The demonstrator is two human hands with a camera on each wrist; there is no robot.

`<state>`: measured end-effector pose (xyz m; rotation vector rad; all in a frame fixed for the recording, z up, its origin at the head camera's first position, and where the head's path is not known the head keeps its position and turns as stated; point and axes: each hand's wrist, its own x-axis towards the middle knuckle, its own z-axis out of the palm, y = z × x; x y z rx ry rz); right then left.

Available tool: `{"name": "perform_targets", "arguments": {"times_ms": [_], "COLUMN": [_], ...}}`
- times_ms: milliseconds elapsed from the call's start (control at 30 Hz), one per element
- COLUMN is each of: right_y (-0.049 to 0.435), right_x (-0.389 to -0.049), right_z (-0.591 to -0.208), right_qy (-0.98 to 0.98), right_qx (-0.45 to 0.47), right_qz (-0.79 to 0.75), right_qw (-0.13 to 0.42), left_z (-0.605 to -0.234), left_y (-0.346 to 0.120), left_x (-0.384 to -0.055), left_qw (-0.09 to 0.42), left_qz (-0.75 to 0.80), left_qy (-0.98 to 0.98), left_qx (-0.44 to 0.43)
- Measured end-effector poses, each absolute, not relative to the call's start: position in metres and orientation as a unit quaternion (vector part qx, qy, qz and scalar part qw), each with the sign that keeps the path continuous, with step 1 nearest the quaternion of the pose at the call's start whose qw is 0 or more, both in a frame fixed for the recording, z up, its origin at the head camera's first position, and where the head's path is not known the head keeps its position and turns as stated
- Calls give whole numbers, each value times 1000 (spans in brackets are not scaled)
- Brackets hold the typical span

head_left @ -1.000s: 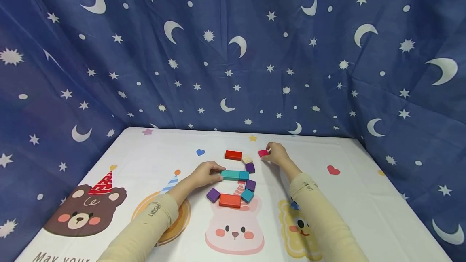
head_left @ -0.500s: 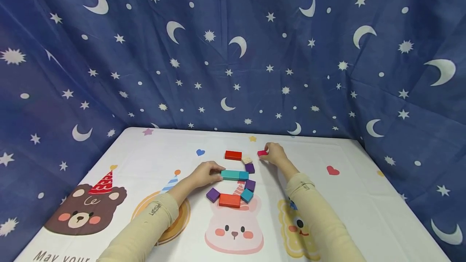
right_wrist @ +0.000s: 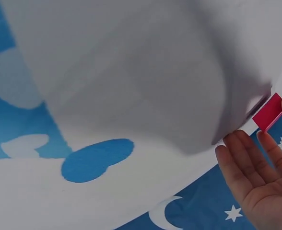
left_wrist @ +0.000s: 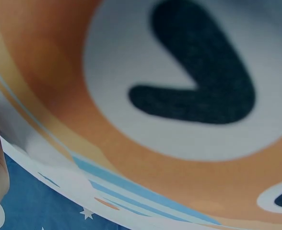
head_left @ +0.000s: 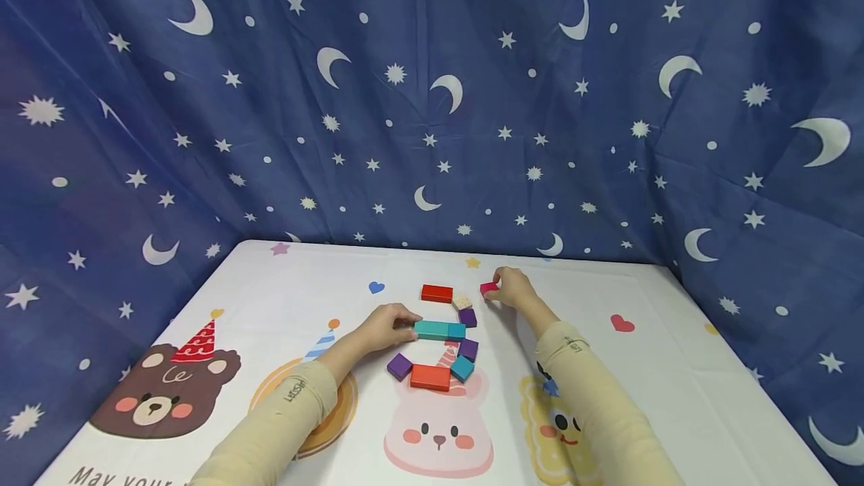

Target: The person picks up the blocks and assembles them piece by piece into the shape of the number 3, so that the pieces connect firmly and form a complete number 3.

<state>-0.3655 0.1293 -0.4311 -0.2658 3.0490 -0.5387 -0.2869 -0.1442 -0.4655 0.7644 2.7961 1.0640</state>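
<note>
In the head view, my right hand (head_left: 516,288) pinches a small pink block (head_left: 489,288) between thumb and finger, right of the other blocks. The right wrist view shows that pink block (right_wrist: 268,112) close over the tabletop, the other fingers (right_wrist: 244,165) extended below it. My left hand (head_left: 386,327) has its thumb and forefinger at the left end of a long teal block (head_left: 430,330), which adjoins a blue block (head_left: 456,331). Behind lie a red block (head_left: 437,293), a cream block (head_left: 462,303) and a purple block (head_left: 467,318).
Nearer me, a purple block (head_left: 468,351), a blue block (head_left: 462,368), an orange-red block (head_left: 430,377) and another purple block (head_left: 400,367) form a curve. The white tablecloth (head_left: 324,268) carries printed animals. A dark blue starry curtain (head_left: 378,133) hangs behind.
The head view has shifted slightly. My right hand with the pink block has drawn a touch left toward the other blocks; my left hand stays at the teal block.
</note>
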Motion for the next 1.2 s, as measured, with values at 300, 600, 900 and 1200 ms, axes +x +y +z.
{"name": "perform_targets", "arguments": {"times_ms": [300,600,900,1200], "right_y": [117,97,65,36], "right_x": [-370,-371,-374,-385], "right_z": [-426,-428,-423,-431], "right_qy": [975,968,967,953], "right_qx": [-90,-125,-141,-193], "right_qz": [-203,-216,-210,-233], "right_qw": [6,-5,3,16], "left_z": [-464,-467,-468,-468], "left_y": [-146,-149,-150,-155], "left_x": [-291,-296,-303,-307], "left_qw": [29,33,34,20], "left_qz": [353,351,347,336], "left_qy": [903,905,905,901], "left_qx": [243,239,244,273]}}
